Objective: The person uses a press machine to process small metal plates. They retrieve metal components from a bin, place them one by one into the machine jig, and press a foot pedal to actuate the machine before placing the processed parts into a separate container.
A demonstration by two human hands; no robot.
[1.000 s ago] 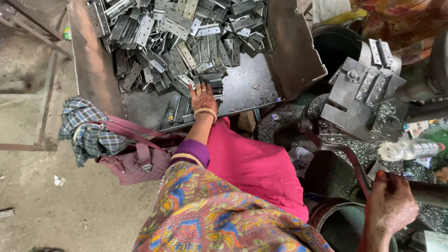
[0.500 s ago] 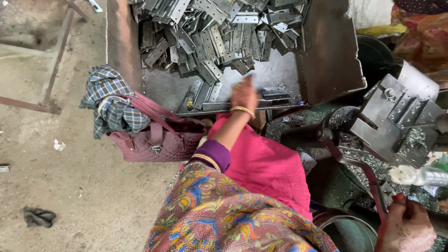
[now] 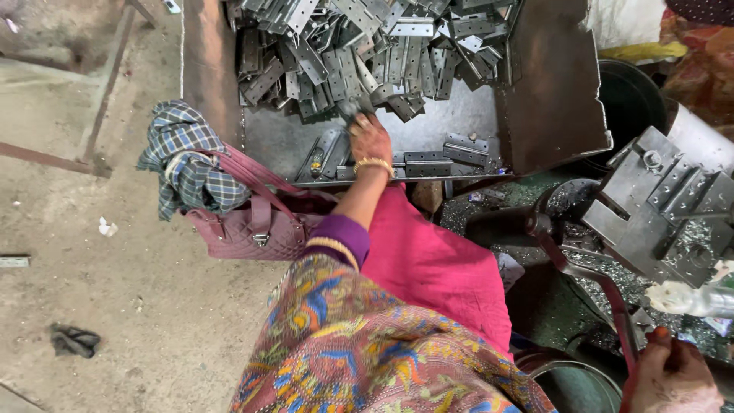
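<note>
Metal plates (image 3: 367, 46) now under left hand (image 3: 370, 139), reached farther forward

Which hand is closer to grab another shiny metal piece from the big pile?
Left, probably. The left hand is stretched out over the tray, fingertips at the edge of the metal pieces. The right hand is low by the red lever, far from them.

A quilted maroon handbag (image 3: 256, 226) hung beside the metal tray, with a blue checked cloth (image 3: 187, 164) draped over its straps. A dark rag (image 3: 74, 340) and a scrap of white paper (image 3: 107, 227) lay on the concrete floor (image 3: 99, 306). A grey machine fixture (image 3: 657, 203) stood among metal shavings (image 3: 592, 287).
</note>
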